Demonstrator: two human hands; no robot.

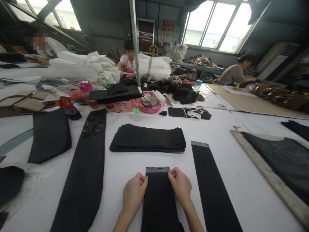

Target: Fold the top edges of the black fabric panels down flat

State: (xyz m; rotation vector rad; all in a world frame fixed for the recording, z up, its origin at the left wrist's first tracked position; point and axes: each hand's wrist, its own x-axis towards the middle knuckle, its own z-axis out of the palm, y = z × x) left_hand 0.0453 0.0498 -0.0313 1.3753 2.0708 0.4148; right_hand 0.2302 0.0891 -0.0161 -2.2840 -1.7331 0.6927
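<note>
A long black strip of sheet material (pixel 159 199) lies on the white table directly before me, with a shiny grey band across its far end. My left hand (pixel 134 191) pinches its left edge just below that band, fingers curled. At the opposite edge my right hand (pixel 181 185) pinches the same strip between thumb and fingers. To the right lies a second black strip (pixel 214 190) with a similar grey end. Beyond my hands sits a stack of black pieces (pixel 148 138). Left of me rests a longer black piece (pixel 83 180) with a glossy patch near its far end.
A pink basket (pixel 151 108) of scraps, a green-capped bottle (pixel 136 114) and a red packet (pixel 69 108) stand farther back. Black pieces (pixel 50 135) lie at left. A dark textured sheet (pixel 280 167) covers the right side. Several people work beyond the table.
</note>
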